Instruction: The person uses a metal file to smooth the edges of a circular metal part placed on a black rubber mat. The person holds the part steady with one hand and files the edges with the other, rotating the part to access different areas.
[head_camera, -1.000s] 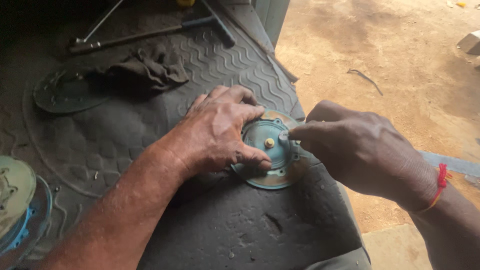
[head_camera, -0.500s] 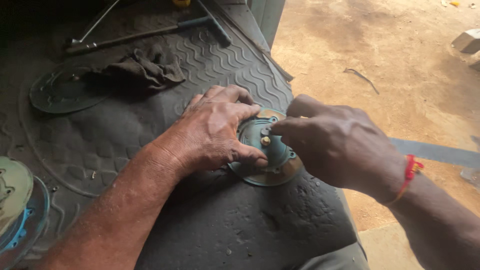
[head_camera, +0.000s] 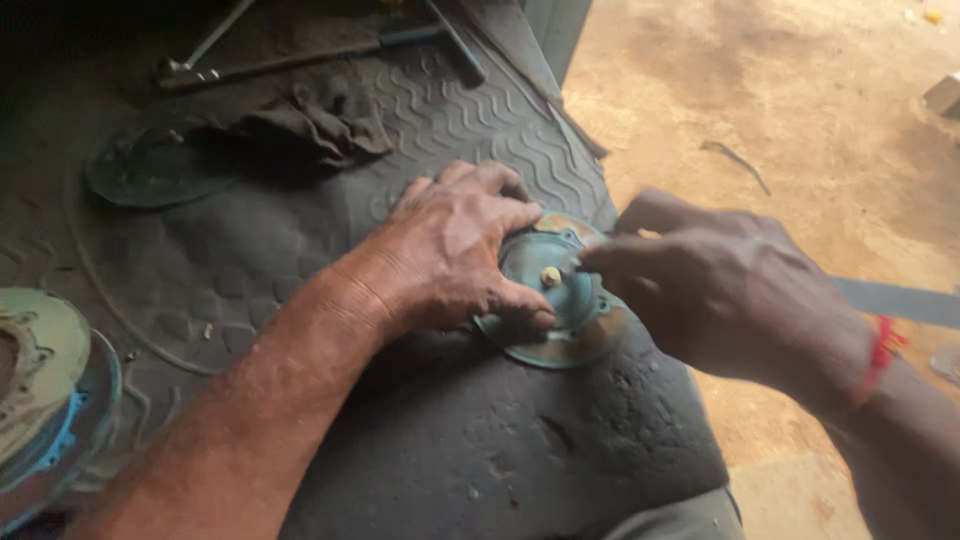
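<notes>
on the dark rubber mat, the left hand lies palm down, fingers spread, pressing the round metal disc flat. the right hand reaches in, fingertips pinched at the disc's centre stud. a rag lies beyond.

we took the rubber mat as our landmark. near its right edge lay the round plate, a small stud standing at its middle. our left hand rested on the plate's left side, our right hand on its right. toward the mat's far end lay a rag, a flat disc left of it, long metal tools behind both. at the mat's near left corner sat stacked discs. right of the mat lay the dirt floor.
</notes>
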